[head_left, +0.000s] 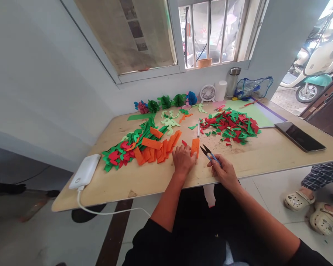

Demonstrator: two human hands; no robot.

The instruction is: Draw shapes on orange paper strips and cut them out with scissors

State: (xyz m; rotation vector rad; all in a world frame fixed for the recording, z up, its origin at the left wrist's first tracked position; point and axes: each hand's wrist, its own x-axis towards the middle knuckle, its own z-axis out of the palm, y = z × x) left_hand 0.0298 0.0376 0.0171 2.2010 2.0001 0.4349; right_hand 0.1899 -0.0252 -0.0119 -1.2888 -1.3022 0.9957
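Note:
My left hand [182,159] rests on the table near its front edge, fingers curled, with the thumb against a rectangular orange paper piece [195,146]. In my right hand [224,170] is a pair of blue-handled thread snips [212,155]. Their dark pointed blades are parted and aim toward the orange paper, a little apart from it. More orange paper pieces [151,152] lie left of my left hand, partly over green paper cutouts [148,129]. A small red paper scrap [184,143] lies just beyond the left fingers, and a white pen [198,128] behind the orange piece.
A heap of red and green scraps [233,125] covers the right middle of the table [161,183]. A phone [299,136] lies at right, a white power bank [85,171] at left with its cable hanging. A fan [208,93] and bottle [233,82] stand behind. Another person's clogs [299,200] show at right.

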